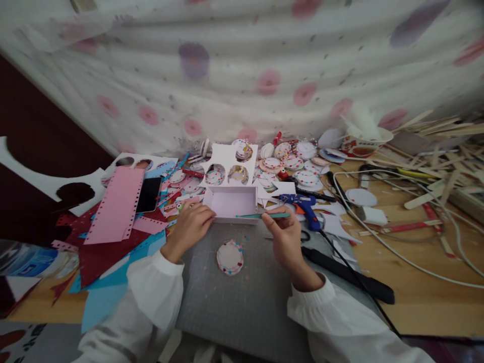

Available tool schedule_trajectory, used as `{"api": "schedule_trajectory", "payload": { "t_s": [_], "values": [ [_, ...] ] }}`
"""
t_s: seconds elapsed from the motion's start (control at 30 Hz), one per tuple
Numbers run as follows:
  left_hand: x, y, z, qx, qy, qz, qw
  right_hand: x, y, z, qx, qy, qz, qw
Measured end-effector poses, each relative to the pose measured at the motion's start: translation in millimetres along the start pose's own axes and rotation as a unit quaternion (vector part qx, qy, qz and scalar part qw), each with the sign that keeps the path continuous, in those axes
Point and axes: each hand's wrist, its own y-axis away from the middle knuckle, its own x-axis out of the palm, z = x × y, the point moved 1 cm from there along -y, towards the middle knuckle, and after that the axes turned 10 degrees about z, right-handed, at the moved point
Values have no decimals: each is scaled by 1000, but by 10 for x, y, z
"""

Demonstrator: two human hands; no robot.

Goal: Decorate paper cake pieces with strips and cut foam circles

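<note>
Largest item: flower-printed cloth (pixel 227 70), pale with pink and purple blooms, spanning the upper part of the frame. Below it, wooden counter (pixel 423 312), bare wood at lower right. Grey mat (pixel 223 307) on the counter, lower centre. Heap of wooden sticks (pixel 449 156), right edge of the frame. Pink sheet (pixel 111 206), holes punched along its sides, left of centre, lying over other coloured paper. White card with round cut-outs (pixel 223 154), centre, just behind the box.

Open white box (pixel 232 199): centre of frame, at the far edge of the mat, open side up. Left hand (pixel 191 222): fingertips at the box's near left corner; cannot tell whether it grips or only rests there. Right hand (pixel 285 239): right of centre, fingers closed around a slim teal tool. Blue glue gun (pixel 308 206): beyond the right hand, among paper scraps.

Round decorated disc (pixel 230 257): flat on the mat, between the forearms, coloured dots round its rim. Slim teal tool (pixel 278 216): roughly level, pointing left, its tip at the box's near wall.
</note>
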Motion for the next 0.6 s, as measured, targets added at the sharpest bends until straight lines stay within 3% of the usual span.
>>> {"api": "schedule_trajectory", "payload": {
  "t_s": [0.17, 0.33, 0.43, 0.5, 0.6],
  "values": [
    [-11, -6, 19, -13, -45, -60, 997, -15, 4, -16, -2, 6, 0, 1000],
    [90, -84, 123, -45, -36, -58, 997, -14, 8, -22, -13, 18, 11, 1000],
    [113, -87, 17, -55, 61, -121, 989, -8, 12, -25, -9, 18, 10, 1000],
    [99, -55, -140, -43, 180, -167, 969, 0, 20, -27, -1, 16, 9, 1000],
    [99, 8, -366, -38, 353, -144, 924, 19, 47, -26, 17, 10, 19, 1000]
  ]
}}
